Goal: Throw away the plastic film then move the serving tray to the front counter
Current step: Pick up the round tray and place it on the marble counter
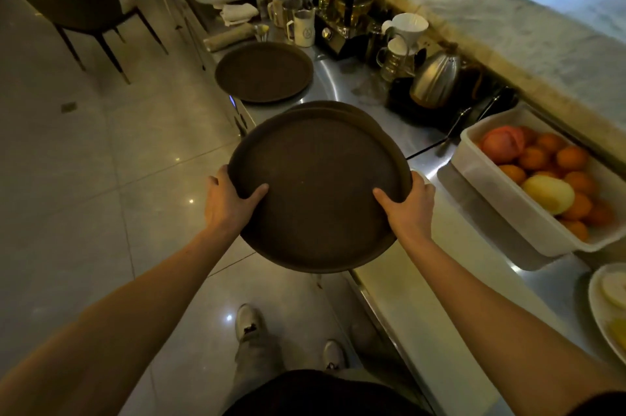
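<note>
Serving tray [318, 192]: round, dark, bare of film, held off the steel counter [423, 280] edge. Your left hand [230, 200] and right hand [408, 205] each clamp its near rim, thumbs on top. Step in hand: carrying. Next: walk it level to the front counter.

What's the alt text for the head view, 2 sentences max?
Both hands, left hand and right hand, grip a round dark serving tray by its near edges, with a second tray's rim showing beneath it, over the edge of a steel counter. Another round tray lies farther along the counter, and a white bin of fruit sits to the right.
</note>
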Demonstrator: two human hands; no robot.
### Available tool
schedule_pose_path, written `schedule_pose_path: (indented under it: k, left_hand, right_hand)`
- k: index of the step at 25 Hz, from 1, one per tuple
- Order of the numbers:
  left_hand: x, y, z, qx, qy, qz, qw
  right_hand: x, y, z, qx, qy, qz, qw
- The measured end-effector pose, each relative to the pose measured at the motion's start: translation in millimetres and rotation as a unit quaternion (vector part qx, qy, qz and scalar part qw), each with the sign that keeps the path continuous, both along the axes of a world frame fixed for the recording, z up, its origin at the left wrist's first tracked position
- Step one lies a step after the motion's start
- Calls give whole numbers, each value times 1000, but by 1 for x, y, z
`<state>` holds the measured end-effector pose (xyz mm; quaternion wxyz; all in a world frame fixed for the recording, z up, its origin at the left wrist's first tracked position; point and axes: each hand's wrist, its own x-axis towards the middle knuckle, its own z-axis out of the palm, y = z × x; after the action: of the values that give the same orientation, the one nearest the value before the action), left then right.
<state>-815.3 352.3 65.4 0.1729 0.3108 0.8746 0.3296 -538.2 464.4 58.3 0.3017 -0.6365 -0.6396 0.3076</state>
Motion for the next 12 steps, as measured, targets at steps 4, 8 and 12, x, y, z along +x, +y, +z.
schedule_pose_path:
  k: [4,8,12]
  left_hand:
    - [-51,36,-6,-6,-2,-51,999]
    - [-107,67,-10,-13,-1,-109,994]
    - [-139,93,-20,-33,-2,-164,986]
  right_hand:
    - [-42,12,-6,-11,-12,-41,999]
    - [-90,12,-10,-16,-14,-88,996]
    - [-116,8,-19,-29,-16,-139,990]
